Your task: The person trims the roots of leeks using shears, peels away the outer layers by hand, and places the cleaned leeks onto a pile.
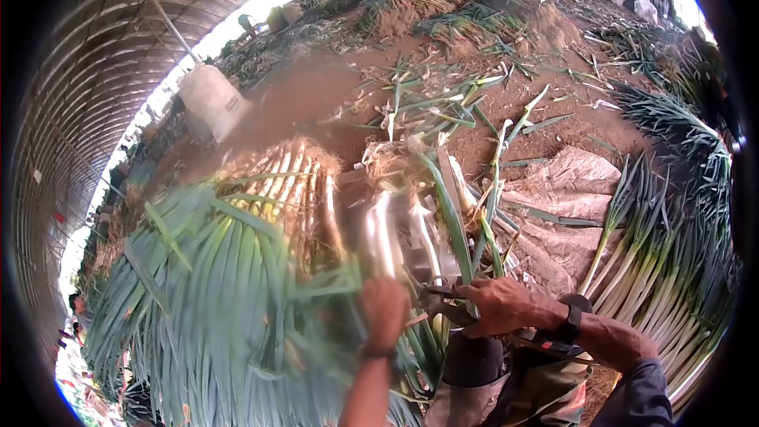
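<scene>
My left hand (385, 312), smeared by motion, is closed round leeks whose white stems (381, 225) rise above the fist, with the roots away from me. To its right, my right hand (502, 307) grips a dark metal tool (451, 313) that looks like shears, its blades pointing towards my left hand. A dark watch band (571, 320) circles my right wrist. Close beyond that hand, green leek leaves (449, 213) stand slanted upwards. A large pile of leeks (213, 300) spreads along my left side, roots at the far end and leaves towards me.
More leeks (664, 245) lie in a row on the right beside a crumpled sack (565, 221). Cut leaves litter the brown soil (316, 95) ahead. A full white sack (212, 101) stands at the far left; heaps of leeks (443, 0) lie at the back under a curved roof.
</scene>
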{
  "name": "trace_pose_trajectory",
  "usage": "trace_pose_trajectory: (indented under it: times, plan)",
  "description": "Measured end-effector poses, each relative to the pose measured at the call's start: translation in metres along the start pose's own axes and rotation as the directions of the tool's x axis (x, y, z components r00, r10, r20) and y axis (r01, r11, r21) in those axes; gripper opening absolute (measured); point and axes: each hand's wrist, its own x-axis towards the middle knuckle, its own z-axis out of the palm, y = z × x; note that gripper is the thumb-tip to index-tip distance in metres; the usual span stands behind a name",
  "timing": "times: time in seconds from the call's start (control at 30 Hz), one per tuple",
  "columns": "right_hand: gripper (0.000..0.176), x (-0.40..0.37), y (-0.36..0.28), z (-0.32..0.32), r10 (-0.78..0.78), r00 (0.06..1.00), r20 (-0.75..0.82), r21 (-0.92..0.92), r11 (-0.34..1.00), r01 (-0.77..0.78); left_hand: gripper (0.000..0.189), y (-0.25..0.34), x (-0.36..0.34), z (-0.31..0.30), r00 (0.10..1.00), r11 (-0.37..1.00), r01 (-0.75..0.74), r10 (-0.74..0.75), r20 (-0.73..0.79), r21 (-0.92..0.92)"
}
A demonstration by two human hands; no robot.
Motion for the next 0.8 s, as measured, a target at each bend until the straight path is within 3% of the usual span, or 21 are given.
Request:
trace_pose_trajectory:
  times: [0.07, 0.17, 0.23, 0.3, 0.4, 0.5, 0.53, 0.57, 0.6, 0.7, 0.73, 0.8]
  plan:
    - [0.078, -0.001, 0.006, 0.008, 0.001, 0.998, -0.058, -0.030, 1.000, -0.003, 0.035, -0.004, -0.001, 0.012, 0.999, 0.997, 0.028, -0.026, 0.024, -0.075]
    - [0.079, -0.003, 0.011, 0.011, 0.004, 0.994, -0.111, -0.014, 1.000, -0.006, 0.050, -0.007, -0.001, 0.039, 0.995, 0.999, 0.036, -0.037, -0.090, -0.010]
    - [0.078, -0.004, 0.012, 0.010, 0.009, 0.993, -0.120, 0.014, 1.000, -0.008, 0.049, -0.003, 0.007, 0.031, 0.994, 0.994, 0.107, -0.107, -0.001, -0.025]
    - [0.077, -0.006, 0.010, 0.009, 0.017, 0.993, -0.119, 0.029, 0.999, -0.014, 0.046, -0.003, 0.025, 0.020, 0.926, 0.957, 0.264, -0.216, 0.309, -0.122]
    - [0.076, -0.008, 0.008, 0.003, 0.023, 0.992, -0.124, 0.035, 0.999, -0.019, 0.026, 0.001, 0.016, 0.007, 0.917, 0.887, 0.356, -0.272, 0.291, -0.293]
    - [0.076, -0.009, 0.013, 0.010, 0.038, 0.979, -0.201, 0.002, 0.999, -0.038, 0.036, 0.012, 0.004, 0.004, 0.873, 0.823, 0.412, -0.235, 0.427, -0.390]
    - [0.076, -0.007, 0.012, 0.010, 0.068, 0.980, -0.187, 0.008, 0.998, -0.067, 0.043, 0.016, -0.008, 0.021, 0.922, 0.847, 0.333, -0.202, 0.330, -0.414]
    - [0.077, -0.005, 0.010, 0.006, 0.097, 0.981, -0.170, 0.012, 0.995, -0.096, 0.047, 0.023, -0.013, 0.020, 0.929, 0.878, 0.270, -0.130, 0.346, -0.396]
    - [0.077, -0.003, 0.008, 0.004, 0.125, 0.981, -0.151, 0.013, 0.992, -0.124, 0.047, 0.032, -0.017, 0.025, 0.985, 0.901, 0.120, -0.055, 0.165, -0.418]
    - [0.077, -0.002, 0.011, 0.008, 0.109, 0.983, -0.150, 0.026, 0.994, -0.107, 0.048, 0.038, -0.034, 0.025, 0.996, 0.926, -0.083, 0.086, -0.007, -0.367]
    - [0.076, 0.000, 0.010, 0.008, 0.132, 0.982, -0.139, 0.022, 0.991, -0.130, 0.047, 0.040, -0.035, 0.010, 0.988, 0.943, -0.142, 0.151, 0.006, -0.300]
    - [0.075, 0.006, 0.009, 0.008, 0.171, 0.979, -0.115, 0.012, 0.985, -0.171, 0.044, 0.023, -0.038, 0.038, 0.990, 0.918, -0.128, 0.141, 0.006, -0.376]
